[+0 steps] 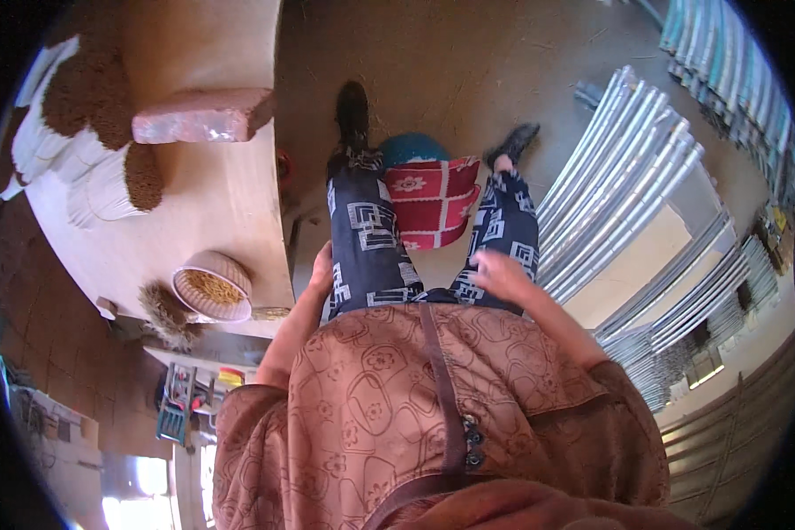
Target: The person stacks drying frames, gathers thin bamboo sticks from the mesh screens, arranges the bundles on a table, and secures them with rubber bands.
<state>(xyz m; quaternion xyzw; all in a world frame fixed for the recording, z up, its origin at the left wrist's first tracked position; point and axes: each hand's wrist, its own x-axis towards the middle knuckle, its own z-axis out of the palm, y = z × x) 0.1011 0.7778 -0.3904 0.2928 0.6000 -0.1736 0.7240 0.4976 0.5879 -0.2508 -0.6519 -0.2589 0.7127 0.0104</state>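
Note:
I look straight down my own body: a brown patterned tunic and dark blue printed trousers (362, 238), with my shoes on a dirt floor. My left hand (321, 269) rests flat against my left thigh and holds nothing. My right hand (495, 269) lies on my right thigh with its fingers spread, also empty. Between my legs sits a low seat with a red and white cushion (433, 201) over a teal base.
A wooden table (221, 203) stands at my left, bearing a pinkish brick (201, 117), bundles of thin sticks with brown tips (106, 177) and a round basket of fibres (210, 287). Stacks of shiny metal strips (618, 185) lie on the floor at my right.

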